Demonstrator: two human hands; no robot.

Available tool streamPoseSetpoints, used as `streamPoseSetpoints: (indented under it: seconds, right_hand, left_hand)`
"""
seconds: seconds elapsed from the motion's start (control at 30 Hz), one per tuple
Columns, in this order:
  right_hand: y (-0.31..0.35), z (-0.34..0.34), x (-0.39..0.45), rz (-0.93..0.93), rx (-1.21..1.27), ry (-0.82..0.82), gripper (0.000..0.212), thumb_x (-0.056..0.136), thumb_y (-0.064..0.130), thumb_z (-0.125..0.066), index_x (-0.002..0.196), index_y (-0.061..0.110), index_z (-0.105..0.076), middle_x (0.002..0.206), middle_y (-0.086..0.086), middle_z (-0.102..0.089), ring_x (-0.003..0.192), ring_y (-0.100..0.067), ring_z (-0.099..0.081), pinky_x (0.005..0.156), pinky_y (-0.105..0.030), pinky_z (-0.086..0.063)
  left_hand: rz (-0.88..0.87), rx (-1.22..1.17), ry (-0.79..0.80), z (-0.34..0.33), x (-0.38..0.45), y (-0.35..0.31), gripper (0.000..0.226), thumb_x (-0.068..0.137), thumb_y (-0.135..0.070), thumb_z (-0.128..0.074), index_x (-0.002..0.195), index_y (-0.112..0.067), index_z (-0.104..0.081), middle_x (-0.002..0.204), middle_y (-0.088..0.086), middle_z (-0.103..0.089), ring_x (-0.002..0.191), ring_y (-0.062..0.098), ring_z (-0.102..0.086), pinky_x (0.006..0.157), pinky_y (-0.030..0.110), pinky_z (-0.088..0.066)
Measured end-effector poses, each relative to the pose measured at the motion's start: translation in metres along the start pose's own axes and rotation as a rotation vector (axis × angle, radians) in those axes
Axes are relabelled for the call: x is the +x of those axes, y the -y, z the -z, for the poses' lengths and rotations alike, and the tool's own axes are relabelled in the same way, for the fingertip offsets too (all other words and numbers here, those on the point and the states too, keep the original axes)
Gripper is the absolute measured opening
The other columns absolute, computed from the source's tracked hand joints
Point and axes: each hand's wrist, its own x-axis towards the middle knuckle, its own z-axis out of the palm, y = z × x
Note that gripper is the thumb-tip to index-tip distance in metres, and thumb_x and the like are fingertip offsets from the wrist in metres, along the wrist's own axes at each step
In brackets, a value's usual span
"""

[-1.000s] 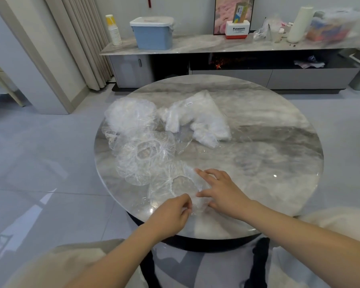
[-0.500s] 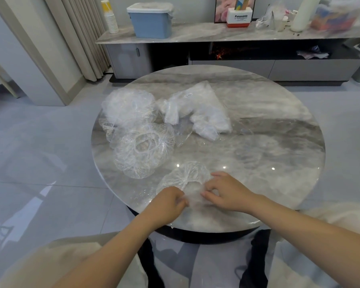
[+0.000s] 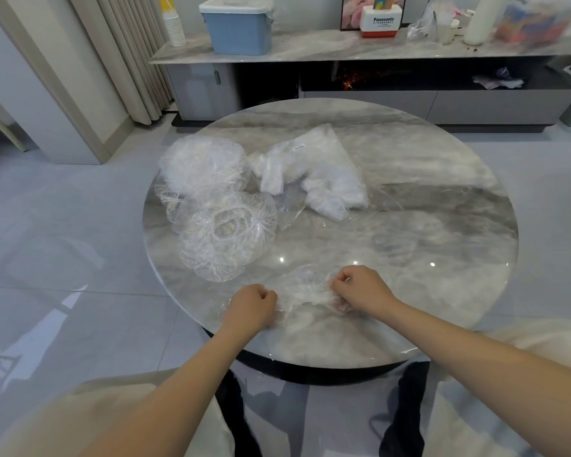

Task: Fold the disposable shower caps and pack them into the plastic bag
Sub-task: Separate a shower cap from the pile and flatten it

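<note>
lower centre of the frame: left hand (image 3: 252,306) and right hand (image 3: 360,288), fingers curled, pinch a flimsy, slippery shower cap (image 3: 305,288) by opposite edges, likely its best hold.

On the round table (image 3: 426,199), two shower caps (image 3: 226,239) lie far left, the plastic bag (image 3: 314,169) just right of them. A third cap (image 3: 305,288) lies at the near edge between the left hand (image 3: 251,308) and right hand (image 3: 360,288).
</note>
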Motion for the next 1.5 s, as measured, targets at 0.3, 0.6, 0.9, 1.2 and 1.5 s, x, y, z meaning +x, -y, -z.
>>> streamPoseSetpoints:
  seconds: [0.3,0.6,0.9,1.2,1.5]
  right_hand:
    - [0.000,-0.015,0.000,0.159,-0.615,-0.081,0.030,0.102,0.038,-0.031,0.107,0.012,-0.046,0.064,0.005,-0.044,0.059,-0.019,-0.045,0.049,-0.030,-0.026]
    - [-0.010,-0.020,0.002,0.307,-0.615,-0.213,0.028,0.097,0.022,-0.044,0.119,0.009,-0.053,0.108,-0.008,-0.059,0.089,-0.026,-0.055,0.067,-0.031,-0.036]
    - [0.004,-0.011,-0.012,0.090,-0.450,-0.047,0.012,0.090,0.026,-0.048,0.087,0.016,-0.053,0.088,0.001,-0.060,0.078,-0.018,-0.056,0.059,-0.027,-0.035]
    - [0.005,-0.002,-0.017,-0.221,-0.076,0.199,0.027,0.085,0.029,-0.056,0.069,0.011,-0.070,0.064,0.002,-0.071,0.060,-0.017,-0.062,0.074,-0.033,-0.055]
    - [0.009,0.008,-0.024,0.451,-0.418,-0.050,0.009,0.086,0.023,-0.058,0.095,0.025,-0.058,0.095,0.012,-0.050,0.088,-0.010,-0.049,0.066,-0.018,-0.033]
  left_hand:
    - [-0.305,0.568,-0.270,-0.013,0.008,0.004,0.022,0.088,-0.022,-0.063,0.082,-0.010,-0.045,0.055,-0.006,-0.023,0.047,0.016,-0.038,0.041,0.024,-0.024]
    - [-0.436,0.731,-0.449,-0.012,0.016,0.011,0.026,0.065,-0.013,-0.079,0.070,-0.005,-0.055,0.058,0.005,-0.047,0.042,0.015,-0.035,0.038,0.020,-0.022]
    - [-0.658,0.546,-0.380,-0.031,-0.017,-0.015,0.036,0.070,-0.020,-0.032,0.084,-0.009,-0.063,0.078,0.005,-0.056,0.064,0.021,-0.051,0.054,0.028,-0.040]
    - [-0.579,0.618,0.252,-0.027,-0.028,-0.007,0.077,0.080,-0.046,-0.029,0.150,-0.038,0.001,0.159,0.004,0.013,0.145,0.018,0.017,0.115,0.045,0.016]
    - [-0.626,0.843,0.234,-0.030,-0.027,-0.003,0.058,0.101,-0.037,-0.027,0.151,-0.032,0.004,0.155,0.012,0.023,0.144,0.026,0.022,0.118,0.047,0.007]
